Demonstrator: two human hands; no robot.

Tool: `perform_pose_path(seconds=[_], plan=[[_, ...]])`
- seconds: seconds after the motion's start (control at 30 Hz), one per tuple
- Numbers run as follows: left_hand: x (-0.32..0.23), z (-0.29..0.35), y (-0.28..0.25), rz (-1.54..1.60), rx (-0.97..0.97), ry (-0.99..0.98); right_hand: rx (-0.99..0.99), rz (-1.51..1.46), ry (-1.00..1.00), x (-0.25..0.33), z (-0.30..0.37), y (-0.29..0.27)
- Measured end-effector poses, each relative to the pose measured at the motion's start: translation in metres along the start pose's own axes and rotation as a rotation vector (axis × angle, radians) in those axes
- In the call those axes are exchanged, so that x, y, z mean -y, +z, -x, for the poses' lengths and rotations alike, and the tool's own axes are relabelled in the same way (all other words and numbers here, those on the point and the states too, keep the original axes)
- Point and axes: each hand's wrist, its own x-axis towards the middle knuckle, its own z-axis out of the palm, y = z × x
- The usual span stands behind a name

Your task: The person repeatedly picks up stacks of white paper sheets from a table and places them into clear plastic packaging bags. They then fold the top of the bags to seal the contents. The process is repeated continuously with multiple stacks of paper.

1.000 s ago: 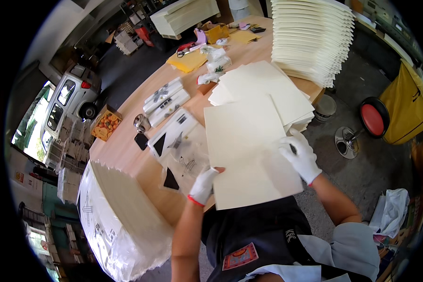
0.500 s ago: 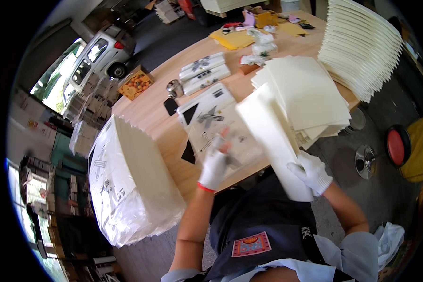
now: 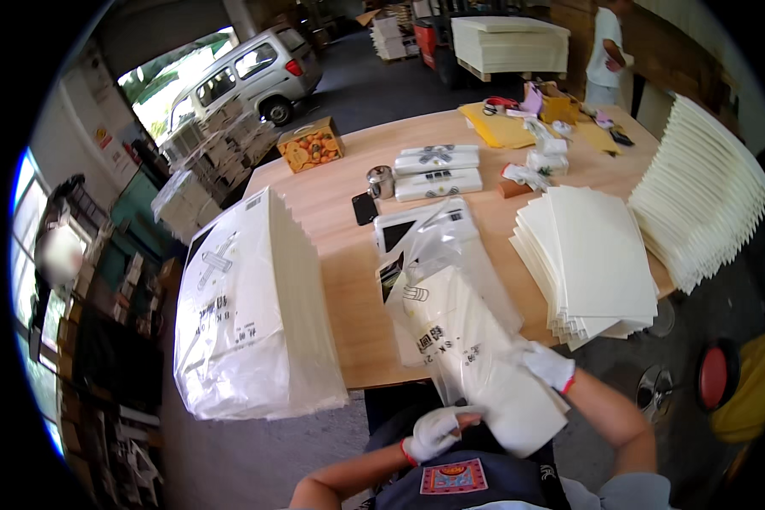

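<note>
A sheaf of cream-white paper lies partly inside a clear printed plastic bag, its near end sticking out above my apron. My right hand, in a white glove with bare fingertips, grips the right edge of the sheaf. My left hand, gloved alike, is closed at the bag's near left edge; its fingertips are partly hidden. Beneath and beyond the sheaf lie more flat printed bags on the table.
Fanned paper sheets and a tall stack of paper stand on the right. A large wrapped block of bagged paper is at the left. Farther back are bagged packs, a metal tin, a phone, a fruit-printed box and a person.
The sheaf has swung left and gone into the plastic bag. My left hand has drawn back toward my body; my right hand still holds the sheaf. The view has tilted up.
</note>
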Motion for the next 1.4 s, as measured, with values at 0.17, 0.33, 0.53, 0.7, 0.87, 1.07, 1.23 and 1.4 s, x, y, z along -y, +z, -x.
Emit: perform_pose_path(seconds=[0.17,0.33,0.53,0.7,0.87,1.07,1.23,1.4], plan=[[-0.003,-0.107,-0.002,-0.415,-0.094,-0.276,-0.203,0.746,-0.358,-0.027,-0.054,0.039],[-0.021,-0.118,0.009,-0.217,-0.034,-0.356,-0.324,0.763,-0.501,-0.014,-0.069,0.05],[-0.01,-0.086,-0.019,0.012,-0.018,-0.281,-0.067,0.696,-0.389,0.039,-0.017,0.015],[0.02,-0.061,-0.024,-0.158,-0.003,0.188,-0.21,0.452,-0.535,0.041,-0.01,-0.005],[0.008,-0.131,0.002,-0.436,-0.077,-0.059,-0.23,1.407,-0.165,0.08,-0.034,0.069],[0.003,-0.122,0.04,-0.258,-0.02,-0.011,-0.481,1.566,-0.441,0.017,-0.046,0.087],[0.027,-0.075,0.003,-0.13,-0.07,-0.452,-0.301,1.249,-0.854,-0.022,0.044,0.098],[0.012,-0.007,0.027,-0.237,0.218,-0.447,-0.677,1.504,-0.305,-0.025,0.056,0.07]])
